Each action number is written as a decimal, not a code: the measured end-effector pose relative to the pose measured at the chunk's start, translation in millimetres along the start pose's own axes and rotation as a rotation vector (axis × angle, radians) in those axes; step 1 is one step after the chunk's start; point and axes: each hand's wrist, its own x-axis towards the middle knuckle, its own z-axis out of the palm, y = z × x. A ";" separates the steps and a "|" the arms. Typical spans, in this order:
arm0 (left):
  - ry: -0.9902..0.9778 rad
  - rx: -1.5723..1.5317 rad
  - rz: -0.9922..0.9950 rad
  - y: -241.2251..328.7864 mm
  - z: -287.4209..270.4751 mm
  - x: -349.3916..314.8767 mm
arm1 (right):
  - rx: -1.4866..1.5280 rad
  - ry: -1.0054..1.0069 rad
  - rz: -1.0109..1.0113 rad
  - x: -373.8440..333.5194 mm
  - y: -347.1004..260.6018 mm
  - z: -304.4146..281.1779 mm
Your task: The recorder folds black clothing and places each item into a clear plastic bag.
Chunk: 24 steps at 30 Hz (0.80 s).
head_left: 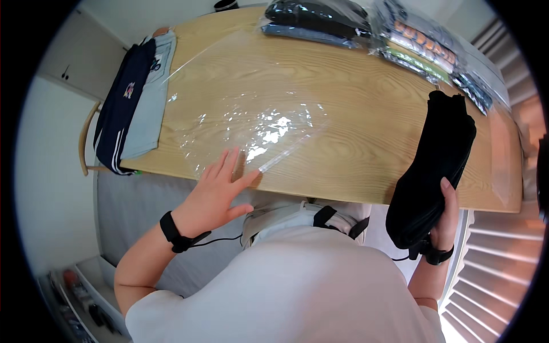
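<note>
A clear plastic bag point(240, 123) lies flat on the wooden table, shiny with reflections. My left hand point(217, 183) rests at its near edge by the table's front, fingers spread and holding nothing. At the right, my right hand point(448, 214) grips a folded black garment point(433, 160) by its near right side. That bundle is long and soft, partly over the table and partly past its front edge. The thumb shows on its side; the other fingers are hidden beneath it. Each wrist wears a black band.
Several garments packed in clear bags point(423, 43) stand in stacks along the far right. Folded navy and light grey-blue clothes point(140, 103) hang over the table's left end, near a wooden chair point(86, 140). Another clear bag point(500, 166) lies at the right edge.
</note>
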 end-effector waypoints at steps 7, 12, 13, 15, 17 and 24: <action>0.127 0.074 -0.195 -18.2 41.0 -8.9 | 0.157 -0.116 0.165 11.1 -5.3 45.9; 0.220 0.115 -0.236 -21.7 44.4 9.6 | 0.182 -0.234 0.268 20.2 -2.6 60.6; 0.241 0.094 -0.235 -24.9 44.4 13.3 | 0.174 -0.241 0.265 20.6 -4.2 62.3; 0.261 0.072 -0.246 -31.6 43.1 18.3 | 0.164 -0.281 0.294 21.7 -4.7 65.1; 0.355 0.042 -0.151 -38.6 39.5 21.3 | 0.143 -0.277 0.292 21.2 -6.6 70.6; 0.582 -0.055 -0.041 -25.8 17.0 35.3 | -0.653 -0.568 0.178 31.8 -12.2 119.5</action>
